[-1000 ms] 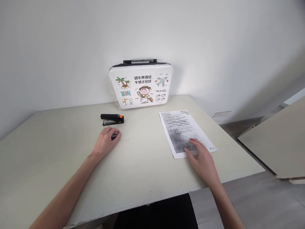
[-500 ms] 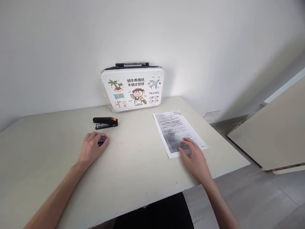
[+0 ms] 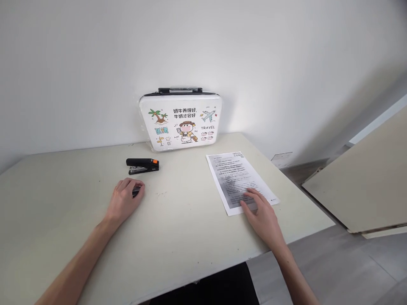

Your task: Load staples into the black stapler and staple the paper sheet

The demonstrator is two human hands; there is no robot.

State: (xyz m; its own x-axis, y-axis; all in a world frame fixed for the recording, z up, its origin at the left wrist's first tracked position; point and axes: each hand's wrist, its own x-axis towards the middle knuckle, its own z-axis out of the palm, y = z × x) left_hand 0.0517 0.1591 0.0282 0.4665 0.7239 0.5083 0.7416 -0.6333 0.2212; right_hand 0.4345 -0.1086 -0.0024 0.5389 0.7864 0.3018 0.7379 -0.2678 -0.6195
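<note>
My left hand [image 3: 125, 198] rests on the table, its fingers closed around a small dark grey object [image 3: 136, 191] that is mostly hidden. Just beyond it lies a black stapler [image 3: 142, 165] with an orange patch at its right end, its arm raised over the base. On the right, a printed sheet of paper [image 3: 233, 180] lies flat and slightly slanted. My right hand [image 3: 262, 216] is over the sheet's near right part, fingers apart and fingertips on or just above the print. Nothing is held in it.
A white carrying case [image 3: 181, 123] with cartoon prints and a black handle leans against the wall behind the pale table [image 3: 178, 237]. Past the table's right edge, a pale panel [image 3: 362, 182] stands above the grey floor [image 3: 356, 258].
The whole view has shifted a little, so most things sit slightly lower and further right. Both hands keep nearly the same places beside the stapler and on the sheet.
</note>
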